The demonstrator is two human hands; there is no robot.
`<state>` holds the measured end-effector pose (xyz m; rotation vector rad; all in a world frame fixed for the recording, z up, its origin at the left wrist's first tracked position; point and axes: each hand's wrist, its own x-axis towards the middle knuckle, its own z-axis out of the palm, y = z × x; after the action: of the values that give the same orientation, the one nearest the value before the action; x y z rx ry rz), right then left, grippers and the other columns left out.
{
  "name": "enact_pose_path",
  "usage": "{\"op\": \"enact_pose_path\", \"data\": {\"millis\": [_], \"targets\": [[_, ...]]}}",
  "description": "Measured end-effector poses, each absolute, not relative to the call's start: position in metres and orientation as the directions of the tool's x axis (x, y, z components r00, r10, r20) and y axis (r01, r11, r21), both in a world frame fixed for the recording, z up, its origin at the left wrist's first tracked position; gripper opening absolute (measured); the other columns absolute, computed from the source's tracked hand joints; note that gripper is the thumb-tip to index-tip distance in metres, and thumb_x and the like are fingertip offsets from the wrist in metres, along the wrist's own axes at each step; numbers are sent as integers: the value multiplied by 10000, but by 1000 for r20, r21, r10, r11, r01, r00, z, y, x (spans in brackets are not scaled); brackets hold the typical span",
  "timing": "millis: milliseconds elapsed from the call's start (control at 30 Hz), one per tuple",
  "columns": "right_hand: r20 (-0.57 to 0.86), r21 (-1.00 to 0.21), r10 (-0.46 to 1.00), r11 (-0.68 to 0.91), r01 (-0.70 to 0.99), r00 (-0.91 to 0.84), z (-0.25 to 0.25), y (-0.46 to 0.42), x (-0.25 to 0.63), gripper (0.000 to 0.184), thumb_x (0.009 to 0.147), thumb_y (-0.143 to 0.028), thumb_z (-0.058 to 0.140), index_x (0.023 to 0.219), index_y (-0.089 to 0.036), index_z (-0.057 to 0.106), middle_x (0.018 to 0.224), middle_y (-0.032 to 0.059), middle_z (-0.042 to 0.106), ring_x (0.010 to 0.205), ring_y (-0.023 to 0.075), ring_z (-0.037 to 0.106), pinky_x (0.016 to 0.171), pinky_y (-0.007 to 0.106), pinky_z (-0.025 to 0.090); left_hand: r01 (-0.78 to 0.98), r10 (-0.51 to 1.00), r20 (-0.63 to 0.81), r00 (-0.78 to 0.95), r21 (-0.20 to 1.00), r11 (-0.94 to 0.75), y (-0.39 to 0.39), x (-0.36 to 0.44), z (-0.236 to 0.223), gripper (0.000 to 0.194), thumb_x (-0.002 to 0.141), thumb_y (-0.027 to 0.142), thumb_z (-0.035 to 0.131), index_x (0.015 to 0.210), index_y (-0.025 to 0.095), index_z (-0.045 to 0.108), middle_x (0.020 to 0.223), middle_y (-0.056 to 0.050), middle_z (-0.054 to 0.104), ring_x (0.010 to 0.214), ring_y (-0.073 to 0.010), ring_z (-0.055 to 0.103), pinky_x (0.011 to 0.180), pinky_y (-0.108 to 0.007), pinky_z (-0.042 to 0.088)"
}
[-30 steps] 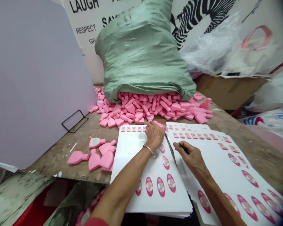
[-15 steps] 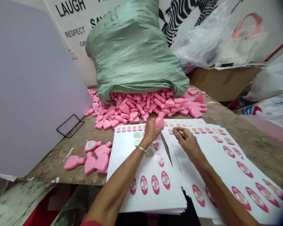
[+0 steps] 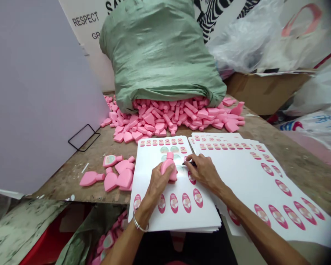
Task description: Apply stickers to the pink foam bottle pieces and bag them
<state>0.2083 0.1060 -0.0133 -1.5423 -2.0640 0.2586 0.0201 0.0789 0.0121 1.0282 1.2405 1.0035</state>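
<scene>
My left hand (image 3: 156,181) is wrapped round a small pink bottle (image 3: 167,167), its neck pointing away from me, above a stack of white sticker sheets (image 3: 206,219). Facing it, my right hand (image 3: 205,170) pinches a thin dark pointed tool (image 3: 185,163); most of the tool is hidden by the fingers, so its kind is unclear. The tip is close to the sheet's pale green stickers (image 3: 174,149). Pink oval stickers (image 3: 173,203) line the sheet's near part. Left of the stack lie several pink bottles (image 3: 125,178), one with a green label (image 3: 109,159).
A large green sack (image 3: 165,55) stands at the back, with a heap of pink bottles (image 3: 151,119) spilling from its mouth. More sticker sheets (image 3: 231,176) spread to the right. A grey panel (image 3: 44,92) and black wire frame (image 3: 84,137) stand left; a cardboard box (image 3: 267,90) is behind.
My left hand has brought the bottle back toward me from near the heap, over the sticker sheet. My right hand has moved left with the dark tool. The view has tilted down.
</scene>
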Motion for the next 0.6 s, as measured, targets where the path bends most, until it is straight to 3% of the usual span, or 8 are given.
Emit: {"op": "enact_pose_path", "data": {"millis": [100,233,467,600], "targets": [[363,-343,896,385,857,-257,-24,104,207,168,909,-313,485,864,-194,594,791,44,668,742,196,517,734,349,314,-93,956,-294,25,951,295,74,26,4,438,760,545,630,893,129,606,755,-57,636,634,-180,659,575,-259,498],[415,-266,863,418,869,-288,-27,104,207,182,919,-293,472,857,-184,604,784,56,660,741,190,502,735,344,290,-135,954,-297,34,945,299,74,31,4,432,714,516,696,868,124,599,693,-57,640,647,-222,691,555,-251,481],[379,-370,879,430,824,-288,-29,112,213,169,879,-301,521,760,-199,585,695,23,635,695,177,495,715,332,309,-65,963,-262,58,962,266,72,29,6,418,813,537,580,938,137,576,692,-53,643,682,-233,704,574,-251,475],[360,-371,882,433,821,-303,-27,117,212,150,825,-344,590,771,-204,585,722,28,649,697,185,511,713,336,328,-69,970,-237,48,968,240,71,30,6,426,818,548,566,951,144,585,707,-45,634,681,-225,702,594,-255,482]]}}
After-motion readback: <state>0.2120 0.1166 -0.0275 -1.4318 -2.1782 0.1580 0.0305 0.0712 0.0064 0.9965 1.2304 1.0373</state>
